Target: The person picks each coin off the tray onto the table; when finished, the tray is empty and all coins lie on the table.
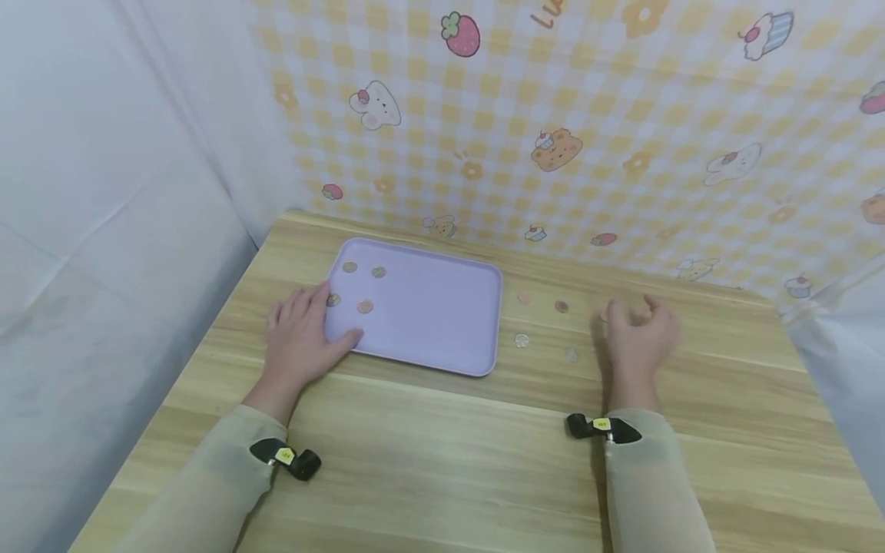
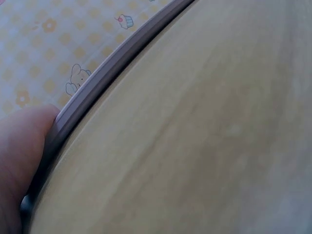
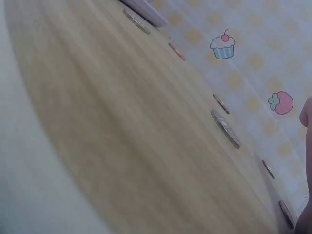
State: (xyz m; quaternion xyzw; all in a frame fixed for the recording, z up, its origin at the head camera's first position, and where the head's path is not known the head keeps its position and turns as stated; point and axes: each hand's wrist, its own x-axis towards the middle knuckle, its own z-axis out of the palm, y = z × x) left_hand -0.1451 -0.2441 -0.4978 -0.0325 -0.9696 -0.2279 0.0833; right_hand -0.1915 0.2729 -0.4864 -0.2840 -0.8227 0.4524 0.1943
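So I'm watching the head view here, and the biggest thing is the light wood-grain table point(image 1: 442, 461), backed by a yellow checked cloth with cartoon bears and strawberries point(image 1: 622, 138). Sitting on the far left part of the table is a flat lilac plastic tray with rounded corners point(image 1: 429, 315).

My left hand point(image 1: 300, 342) is resting at the tray's near-left corner, fingers lying fairly straight over the left rim and thumb pressing along the front edge. The left wrist view is showing a fingertip right against that rim. So it's steadying the tray, not really clutching it.

My right hand point(image 1: 639, 334) is hovering over the table well to the right of the tray, fingers loosely curled. Whether it's pinching anything I honestly can't tell, too blurry.

Four small round coins point(image 1: 365, 306) are lying inside the tray near its left end, just beside the left fingers. More loose coins on the bare wood point(image 1: 522, 340) are lying between the tray and the right hand, one coppery one point(image 1: 561, 306) closer to that hand.
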